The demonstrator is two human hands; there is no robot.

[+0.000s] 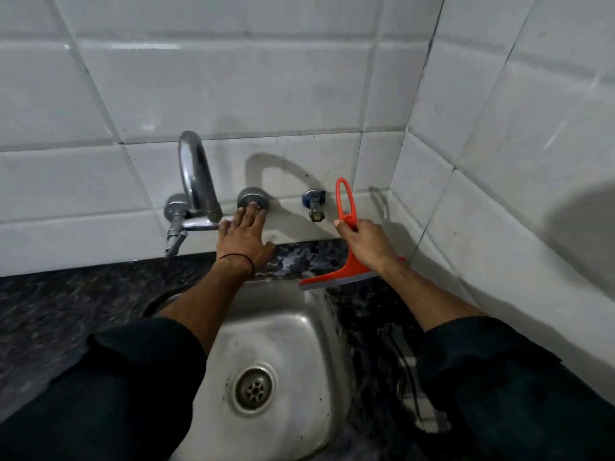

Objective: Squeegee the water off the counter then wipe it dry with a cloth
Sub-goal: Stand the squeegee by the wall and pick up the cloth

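- Right hand [365, 242]: fingers clenched around the handle of the orange squeegee [346, 247], whose looped end points up against the white tiled wall [299, 78].
- Squeegee blade: the grey rubber edge lies low at the back of the dark speckled counter [50, 311], on the narrow strip between wall and sink [283, 331], with its left end at the sink's rear rim. Whether the edge presses on the stone cannot be told.
- Left hand [244, 239]: fingers released and spread flat, holding nothing; the fingertips lie on the wall just below a round chrome fitting [253, 198], beside the tap [194, 191]. The hand appears to brace the body.
- Small valve [314, 202]: set in the wall between the two hands, untouched.
- Counter surface: a wet sheen shows on the strip behind the sink, between the hands. Elsewhere the stone is too dark and blurred to judge wet or dry.
- Progress, as a judgement: the squeegee stage is in hand, with the blade placed to draw water from the back strip into the basin. The counter to the left and right of the sink likely remains to be cleared.
- Remaining: no cloth is identifiable in view, so the drying wipe is not yet begun. A pale object [412, 377] lies on the counter right of the sink; what it is cannot be told.
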